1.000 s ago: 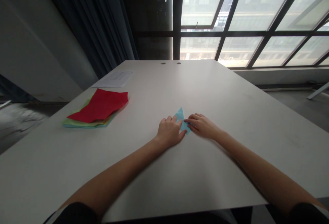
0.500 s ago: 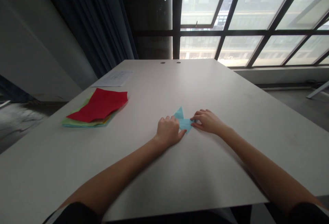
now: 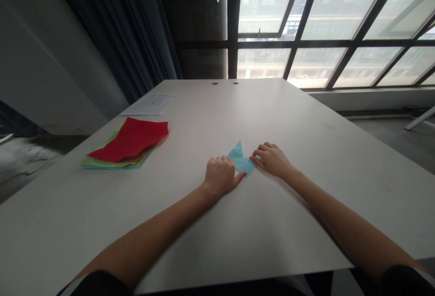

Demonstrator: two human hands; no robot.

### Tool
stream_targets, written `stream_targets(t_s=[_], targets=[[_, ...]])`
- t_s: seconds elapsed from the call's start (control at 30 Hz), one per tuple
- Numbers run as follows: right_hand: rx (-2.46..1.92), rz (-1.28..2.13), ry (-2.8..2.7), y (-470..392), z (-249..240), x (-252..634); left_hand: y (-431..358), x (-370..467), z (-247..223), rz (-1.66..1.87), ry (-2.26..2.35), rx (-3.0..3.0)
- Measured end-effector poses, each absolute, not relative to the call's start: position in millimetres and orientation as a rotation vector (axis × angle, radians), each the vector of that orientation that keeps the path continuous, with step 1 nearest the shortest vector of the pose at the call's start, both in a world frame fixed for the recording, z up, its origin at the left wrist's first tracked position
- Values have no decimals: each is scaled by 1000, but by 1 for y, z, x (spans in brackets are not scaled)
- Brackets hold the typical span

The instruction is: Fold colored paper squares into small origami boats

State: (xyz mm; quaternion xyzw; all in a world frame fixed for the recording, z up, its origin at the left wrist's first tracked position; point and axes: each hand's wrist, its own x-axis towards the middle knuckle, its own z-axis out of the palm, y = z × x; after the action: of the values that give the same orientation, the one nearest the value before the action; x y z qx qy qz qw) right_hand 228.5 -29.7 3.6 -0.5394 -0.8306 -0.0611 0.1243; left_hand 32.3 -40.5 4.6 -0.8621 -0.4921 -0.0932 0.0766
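A small piece of folded light-blue paper (image 3: pixel 244 164) lies on the white table, with one pointed flap standing out on its far side. My left hand (image 3: pixel 220 174) is closed over the paper's left part, its fingers curled and its thumb resting by the near edge. At the right tip of the paper, my right hand (image 3: pixel 270 160) has its thumb and fingertips pressed together on the corner. The fingers of both hands cover the paper's two ends.
To the left on the white table (image 3: pixel 204 119) lies a stack of coloured paper (image 3: pixel 113 165), green, yellow and blue, topped by a crumpled red sheet (image 3: pixel 136 138). Behind it is a printed white sheet (image 3: pixel 149 104). A dark curtain (image 3: pixel 125 28) and windows stand beyond.
My right hand's thumb and fingers have drawn closer together at the paper's right tip. My left hand has shifted very slightly left, showing a little more of the upper flap.
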Motion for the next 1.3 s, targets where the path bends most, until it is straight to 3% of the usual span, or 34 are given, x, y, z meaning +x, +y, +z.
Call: stream_targets(t_s=[0.7, 1.3], targets=[[-1350, 203, -2274, -22, -19, 217, -42, 34, 5, -263, -1564, -2502], [-1238, 303, -2335, -24, -16, 223, -38, 31, -2, -392, -1121, -2739]])
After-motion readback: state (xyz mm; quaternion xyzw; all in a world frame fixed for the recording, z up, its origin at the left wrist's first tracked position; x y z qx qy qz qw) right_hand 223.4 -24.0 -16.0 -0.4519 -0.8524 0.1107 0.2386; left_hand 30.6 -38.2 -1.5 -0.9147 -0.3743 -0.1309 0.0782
